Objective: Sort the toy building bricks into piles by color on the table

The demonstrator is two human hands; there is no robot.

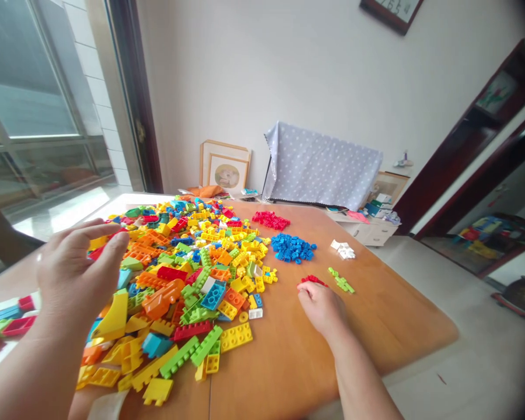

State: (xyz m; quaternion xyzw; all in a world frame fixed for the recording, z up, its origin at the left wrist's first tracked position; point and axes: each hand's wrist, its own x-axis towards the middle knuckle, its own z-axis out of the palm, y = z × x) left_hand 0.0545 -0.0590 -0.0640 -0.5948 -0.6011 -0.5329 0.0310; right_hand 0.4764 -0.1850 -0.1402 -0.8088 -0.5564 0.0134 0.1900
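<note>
A large mixed heap of building bricks (170,280) covers the left half of the wooden table (280,361). Over its left side is my left hand (81,268), thumb and fingers apart, with nothing visible between them. My right hand (321,306) rests low over the table right of the heap, fingers curled; what they hold, if anything, is hidden. Just beyond it lies a small group of red bricks (314,280), partly covered by the hand. Farther back are a blue pile (293,248) and a red pile (271,220). White bricks (343,249) and light green bricks (341,280) lie to the right.
More large bricks (9,324) lie at the far left, beside my left forearm. Behind the table stand a dotted cloth cover (324,166), framed pictures (225,169) and a white cabinet (371,232). The table's rounded corner (450,332) is at the right.
</note>
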